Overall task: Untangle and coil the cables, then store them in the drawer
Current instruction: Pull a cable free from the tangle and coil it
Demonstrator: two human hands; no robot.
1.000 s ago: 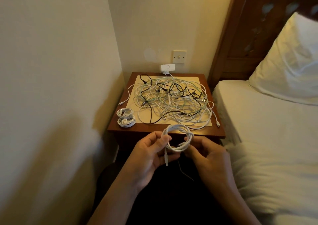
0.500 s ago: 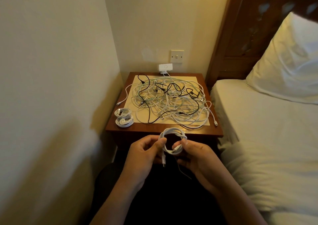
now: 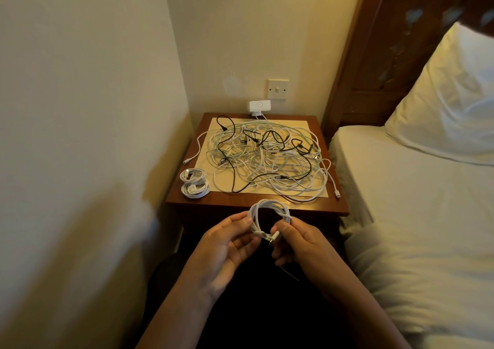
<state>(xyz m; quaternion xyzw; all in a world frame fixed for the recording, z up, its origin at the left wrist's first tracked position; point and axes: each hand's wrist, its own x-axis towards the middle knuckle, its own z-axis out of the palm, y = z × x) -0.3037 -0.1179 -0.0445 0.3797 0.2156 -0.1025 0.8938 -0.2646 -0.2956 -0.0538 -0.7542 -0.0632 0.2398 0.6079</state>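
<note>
White bed (image 3: 401,188): fills the right side, just beside the surface; it plays no part in the task.
Wooden surface (image 3: 213,202): a bedside stand in the corner, carrying all the loose cables; its drawer cannot be made out below the front edge.
Tangled pile (image 3: 267,159): white, pale green and black cables heaped across the middle of the surface, well beyond the hands; most of the work looks undone.
Finished coils (image 3: 194,183): two small white bundles touching each other at the near left corner of the surface, apart from the pile.
White coil (image 3: 268,202): a small ring of several turns, held upright in the air just in front of the surface's near edge, between the two hands.
Left hand (image 3: 227,244): thumb and fingertips pinch the ring's left side.
Right hand (image 3: 302,241): thumb and fingers pinch the lower right, at the plug end (image 3: 275,235).
Handling: light, limp and springy, I judge. The turns would spill open if let go, so pinch across all strands at once and tuck the plug end through rather than pull on the connector.
</note>
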